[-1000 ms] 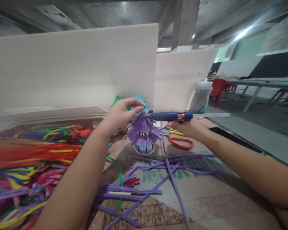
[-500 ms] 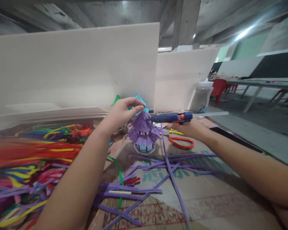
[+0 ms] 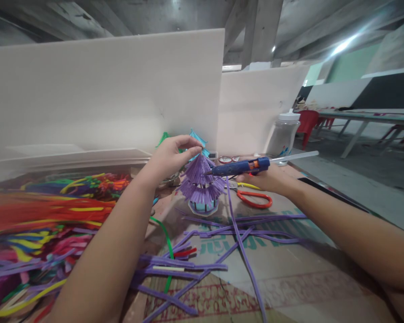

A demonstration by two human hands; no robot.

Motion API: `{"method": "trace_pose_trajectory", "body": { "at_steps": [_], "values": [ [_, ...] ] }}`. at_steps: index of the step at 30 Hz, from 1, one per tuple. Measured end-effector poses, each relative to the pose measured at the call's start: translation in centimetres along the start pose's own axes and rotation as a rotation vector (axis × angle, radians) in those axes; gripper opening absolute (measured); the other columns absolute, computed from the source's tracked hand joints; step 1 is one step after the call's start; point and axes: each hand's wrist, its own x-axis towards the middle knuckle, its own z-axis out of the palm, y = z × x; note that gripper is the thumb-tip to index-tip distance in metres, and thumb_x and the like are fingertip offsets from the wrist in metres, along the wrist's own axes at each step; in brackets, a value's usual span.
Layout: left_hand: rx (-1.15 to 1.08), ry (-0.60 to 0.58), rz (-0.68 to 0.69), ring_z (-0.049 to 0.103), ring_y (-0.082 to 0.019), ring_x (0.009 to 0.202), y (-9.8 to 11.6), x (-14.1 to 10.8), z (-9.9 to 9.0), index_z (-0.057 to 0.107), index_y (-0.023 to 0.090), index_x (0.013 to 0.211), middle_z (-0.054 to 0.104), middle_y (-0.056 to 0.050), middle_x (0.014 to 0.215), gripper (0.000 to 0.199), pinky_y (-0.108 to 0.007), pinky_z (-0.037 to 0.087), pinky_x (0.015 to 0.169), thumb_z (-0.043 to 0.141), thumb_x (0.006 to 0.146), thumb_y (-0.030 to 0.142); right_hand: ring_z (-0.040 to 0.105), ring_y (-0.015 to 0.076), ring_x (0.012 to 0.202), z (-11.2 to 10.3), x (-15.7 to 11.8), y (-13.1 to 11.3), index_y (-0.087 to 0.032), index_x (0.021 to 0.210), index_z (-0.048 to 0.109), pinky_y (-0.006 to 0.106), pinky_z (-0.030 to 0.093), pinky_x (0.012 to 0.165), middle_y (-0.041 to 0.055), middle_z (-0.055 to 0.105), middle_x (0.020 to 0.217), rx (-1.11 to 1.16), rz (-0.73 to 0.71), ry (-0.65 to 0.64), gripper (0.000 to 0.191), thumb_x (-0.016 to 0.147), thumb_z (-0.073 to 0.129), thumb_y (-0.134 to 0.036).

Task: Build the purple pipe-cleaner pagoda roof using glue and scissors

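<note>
A small pagoda model [image 3: 202,184] with two tiers of purple pipe-cleaner roof stands upright on a pale base. The fingertips of my left hand [image 3: 177,157] pinch its pointed top. My right hand [image 3: 265,179] is closed around a blue hot glue gun [image 3: 237,168], with a clear glue stick [image 3: 298,156] jutting from its back end. The gun's nozzle points left, at or very near the upper roof tier; whether it touches I cannot tell. Long purple pipe cleaners [image 3: 244,251] lie in front of the model.
Red-handled scissors [image 3: 255,199] lie under my right hand. Heaps of coloured pipe cleaners [image 3: 50,213] cover the left side. Behind stand a blue roofed model [image 3: 195,138], white boards [image 3: 104,94] and a clear bottle [image 3: 283,137]. A green strip [image 3: 166,237] lies in front.
The glue gun's nozzle has dipped slightly lower along the upper purple roof. My left hand keeps its pinch on the top.
</note>
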Motion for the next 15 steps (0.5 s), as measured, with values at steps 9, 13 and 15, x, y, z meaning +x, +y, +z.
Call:
{"method": "trace_pose_trajectory", "body": {
  "at_steps": [9,13,15],
  "values": [
    [-0.008,-0.005,0.001,0.066,-0.018,0.087,0.0,-0.04,0.01,0.072,0.016,0.097,0.074,-0.005,0.093,0.026,-0.03,0.05,0.085,0.061,0.088,0.038,0.059,0.0182,0.07,-0.2,-0.06,-0.1,-0.021,0.092,0.071,0.028,0.046,0.062,0.0023,0.067,0.075,-0.044,0.025,-0.021,0.036,0.075,0.071,-0.053],
    [-0.001,-0.004,0.008,0.066,-0.018,0.086,0.0,-0.09,0.05,0.073,0.016,0.096,0.074,-0.005,0.093,0.026,-0.029,0.05,0.084,0.061,0.088,0.037,0.06,0.0196,0.072,-0.01,-0.02,0.35,-0.022,0.097,0.071,0.029,0.047,0.063,0.0028,0.067,0.076,-0.031,0.016,0.004,0.041,0.075,0.07,-0.056],
    [0.002,-0.003,0.012,0.066,-0.017,0.086,0.01,-0.12,0.06,0.073,0.016,0.097,0.074,-0.005,0.092,0.026,-0.029,0.05,0.083,0.061,0.088,0.038,0.059,0.02,0.071,0.05,0.04,0.43,-0.022,0.095,0.071,0.03,0.047,0.064,0.0028,0.067,0.075,-0.035,0.02,0.023,0.041,0.074,0.07,-0.057]
  ]
}}
